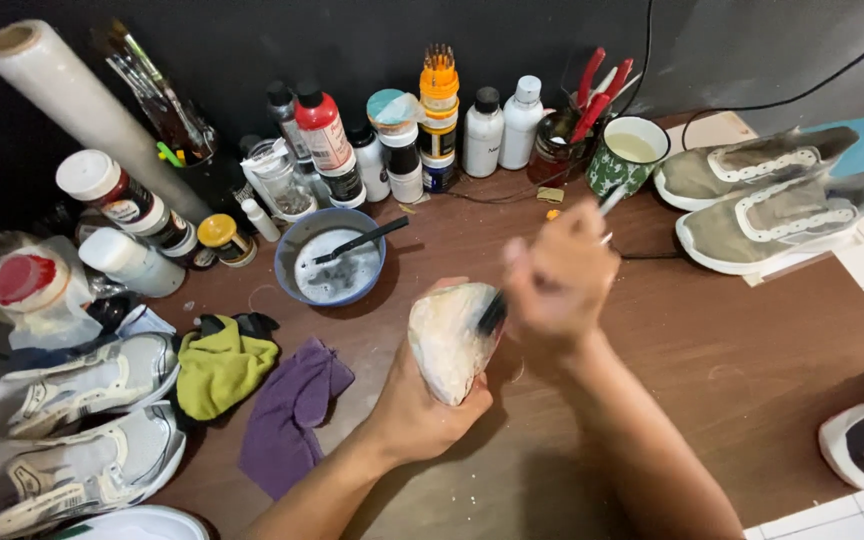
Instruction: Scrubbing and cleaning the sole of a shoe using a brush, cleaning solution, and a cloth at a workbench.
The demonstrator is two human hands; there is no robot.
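fingers (552, 262) of the right hand (560, 285) clenched on a blurred brush (493, 312), left hand (422, 405) gripping the foamy shoe (449, 340) just beside them; suds could make it slip onto the counter (712, 340).

Bowl (332, 262) sitting on table (732, 360) center, bottles (392, 140) at 12 behind it, cloths (252, 390) at 8, shoe pair (762, 200) at 2.
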